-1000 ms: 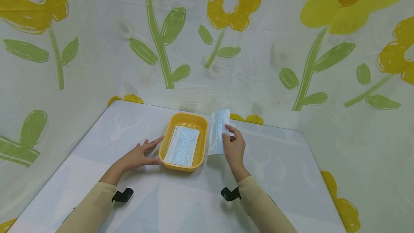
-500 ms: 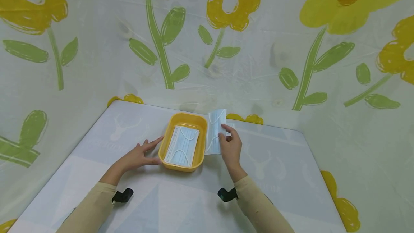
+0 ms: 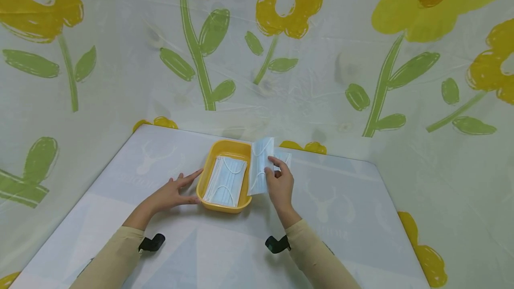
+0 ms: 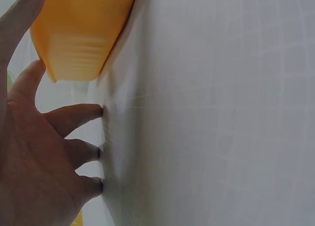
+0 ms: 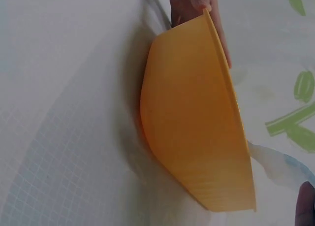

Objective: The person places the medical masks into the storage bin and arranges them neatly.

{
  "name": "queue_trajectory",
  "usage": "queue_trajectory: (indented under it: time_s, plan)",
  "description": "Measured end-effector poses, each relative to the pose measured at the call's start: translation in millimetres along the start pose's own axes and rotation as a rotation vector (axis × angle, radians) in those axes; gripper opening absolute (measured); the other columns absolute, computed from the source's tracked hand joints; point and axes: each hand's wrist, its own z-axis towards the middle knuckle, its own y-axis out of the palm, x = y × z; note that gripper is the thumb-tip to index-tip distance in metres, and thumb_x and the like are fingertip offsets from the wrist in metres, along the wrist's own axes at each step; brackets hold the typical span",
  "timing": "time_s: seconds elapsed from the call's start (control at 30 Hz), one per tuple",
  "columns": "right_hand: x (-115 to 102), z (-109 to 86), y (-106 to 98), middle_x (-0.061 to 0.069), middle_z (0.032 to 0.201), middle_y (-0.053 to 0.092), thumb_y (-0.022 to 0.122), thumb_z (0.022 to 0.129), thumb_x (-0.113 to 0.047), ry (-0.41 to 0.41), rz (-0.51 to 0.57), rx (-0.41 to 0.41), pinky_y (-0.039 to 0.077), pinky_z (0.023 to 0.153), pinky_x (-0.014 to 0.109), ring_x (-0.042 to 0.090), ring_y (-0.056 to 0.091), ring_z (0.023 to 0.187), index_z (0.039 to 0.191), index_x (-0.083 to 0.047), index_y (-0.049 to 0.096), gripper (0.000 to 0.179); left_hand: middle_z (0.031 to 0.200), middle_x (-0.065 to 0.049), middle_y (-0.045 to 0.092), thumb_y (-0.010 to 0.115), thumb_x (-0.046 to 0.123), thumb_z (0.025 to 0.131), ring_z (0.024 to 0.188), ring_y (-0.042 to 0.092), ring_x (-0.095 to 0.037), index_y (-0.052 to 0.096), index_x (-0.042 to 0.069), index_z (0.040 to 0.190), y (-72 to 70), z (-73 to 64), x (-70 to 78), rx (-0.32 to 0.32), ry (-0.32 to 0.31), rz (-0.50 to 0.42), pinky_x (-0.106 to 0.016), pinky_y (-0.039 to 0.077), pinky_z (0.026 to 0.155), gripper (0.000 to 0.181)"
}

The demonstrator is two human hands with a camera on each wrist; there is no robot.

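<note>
A yellow plastic tub (image 3: 202,177) stands on the table, with a light blue face mask (image 3: 226,182) lying flat inside it, ear loops on top. My left hand (image 3: 176,191) has its fingers spread at the tub's left side; index finger and thumb touch the rim. In the left wrist view, the other fingertips (image 4: 96,110) of that hand reach down to the tabletop. My right hand (image 3: 280,186) pinches another blue mask (image 3: 260,166) by its right edge. This mask is held up and overlaps the tub's right rim. Behind the right hand, part of a further mask (image 3: 284,157) shows.
The table (image 3: 225,253) has a pale cover with grey-blue shapes and deer heads. A white curtain with yellow flowers (image 3: 287,3) rises behind its far edge. A black wrist camera (image 3: 152,242) sits at each forearm.
My right hand has moved left with the mask, from beside the tub to over its right rim. More of the mask behind the hand now shows. The left hand stays in place.
</note>
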Motion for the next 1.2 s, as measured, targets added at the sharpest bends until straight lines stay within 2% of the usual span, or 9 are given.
queue_trajectory:
  time_s: [0.2, 0.47, 0.77, 1.2]
  plan:
    - [2, -6.7, 10, 0.004, 0.126, 0.064, 0.066, 0.096, -0.006, 0.029, -0.004, -0.035, 0.054, 0.057, 0.020, 0.017, 0.060, 0.074, 0.127, -0.015, 0.069, 0.032, 0.163, -0.018, 0.029, 0.081, 0.055, 0.080, 0.148, 0.006, -0.059, 0.029, 0.026, 0.162, 0.3, 0.1, -0.2, -0.002, 0.003, -0.007, -0.072, -0.004, 0.118, 0.101]
    - [4, -11.4, 20, 0.004, 0.125, 0.064, 0.066, 0.096, -0.006, 0.029, 0.008, -0.060, 0.047, 0.052, 0.018, 0.015, 0.056, 0.069, 0.127, -0.015, 0.069, 0.033, 0.164, -0.017, 0.029, 0.082, 0.054, 0.080, 0.148, 0.006, -0.059, 0.029, 0.027, 0.162, -0.3, -0.2, 0.0, -0.001, 0.009, -0.009, -0.072, -0.003, 0.118, 0.101]
    - [3, -16.2, 33, 0.001, 0.127, 0.063, 0.066, 0.098, -0.010, 0.064, -0.026, -0.087, 0.051, 0.057, 0.019, 0.016, 0.057, 0.073, 0.129, -0.017, 0.068, 0.032, 0.164, -0.016, 0.029, 0.081, 0.053, 0.081, 0.148, 0.007, -0.059, 0.029, 0.027, 0.162, -0.3, -0.9, -0.6, 0.008, 0.017, -0.007, -0.073, -0.003, 0.117, 0.100]
    - [-4, -20.7, 48, 0.003, 0.129, 0.063, 0.067, 0.098, -0.012, 0.095, -0.003, -0.137, 0.058, 0.065, 0.021, 0.017, 0.059, 0.076, 0.129, -0.017, 0.067, 0.032, 0.164, -0.017, 0.029, 0.081, 0.055, 0.080, 0.148, 0.006, -0.059, 0.029, 0.027, 0.162, 0.6, 0.3, 0.0, 0.004, 0.009, 0.000, -0.073, -0.004, 0.117, 0.101]
